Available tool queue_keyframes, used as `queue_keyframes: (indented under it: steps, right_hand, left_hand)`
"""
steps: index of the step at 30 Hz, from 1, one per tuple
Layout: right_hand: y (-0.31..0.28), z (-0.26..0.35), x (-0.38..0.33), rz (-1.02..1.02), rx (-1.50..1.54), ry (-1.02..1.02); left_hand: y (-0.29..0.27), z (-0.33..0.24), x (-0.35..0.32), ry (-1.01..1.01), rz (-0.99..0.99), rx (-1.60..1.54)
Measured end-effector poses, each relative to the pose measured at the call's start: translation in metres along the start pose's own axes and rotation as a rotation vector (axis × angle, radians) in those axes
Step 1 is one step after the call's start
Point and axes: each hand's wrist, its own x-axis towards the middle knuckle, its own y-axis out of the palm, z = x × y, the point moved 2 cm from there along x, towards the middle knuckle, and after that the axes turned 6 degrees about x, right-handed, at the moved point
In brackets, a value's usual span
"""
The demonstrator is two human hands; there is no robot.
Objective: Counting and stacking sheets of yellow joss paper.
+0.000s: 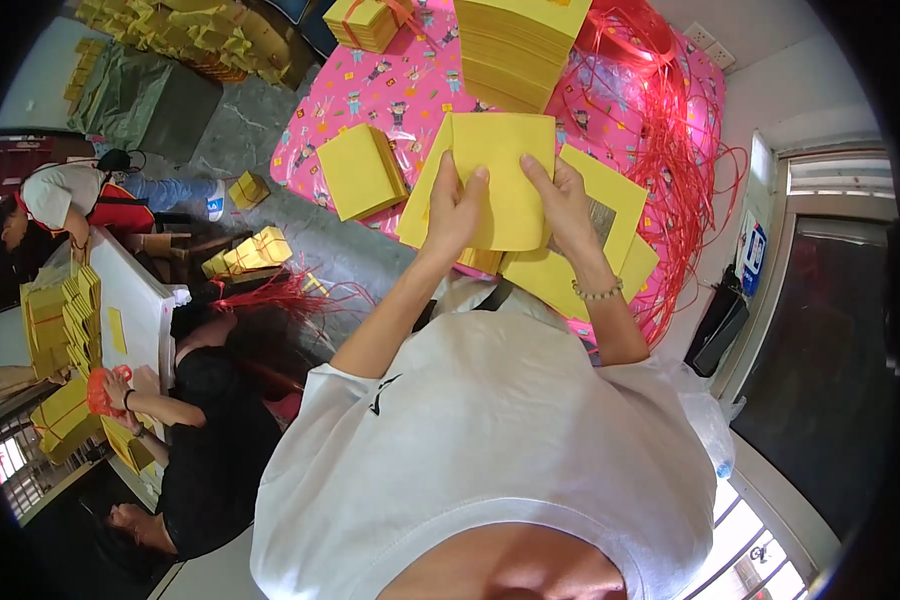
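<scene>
A sheaf of yellow paper is upright between my hands, above the pink patterned tablecloth. My left hand grips its left edge with the thumb on the near face. On the opposite edge, my right hand holds it the same way, a beaded bracelet at the wrist. Larger yellow sheets lie beneath and to the right, one with a greyish patch. A squared yellow paper stack sits left of my hands. Beyond them rises a tall yellow paper stack.
Loose red plastic strings spread along the table's right side. A tied yellow bundle sits at the far left of the table. At left, people work around a white table with yellow stacks. More bundles lie low nearby.
</scene>
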Motion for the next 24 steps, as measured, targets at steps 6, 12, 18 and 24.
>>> queue_keyframes:
  steps: [6,12,18,24]
  right_hand:
    - [0.004,0.012,0.000,-0.005,-0.008,-0.063]
    - [-0.001,0.016,0.006,-0.037,-0.024,-0.051]
    - [-0.003,0.020,0.010,-0.046,-0.031,-0.039]
    - [-0.012,0.003,-0.006,0.103,-0.200,0.113]
  left_hand:
    - [-0.009,-0.007,-0.005,-0.084,0.048,-0.061]
    - [-0.015,-0.006,-0.009,-0.110,0.060,-0.072]
    - [-0.016,-0.009,-0.010,-0.140,0.089,-0.041]
    - [-0.025,-0.010,-0.009,-0.166,0.067,-0.033]
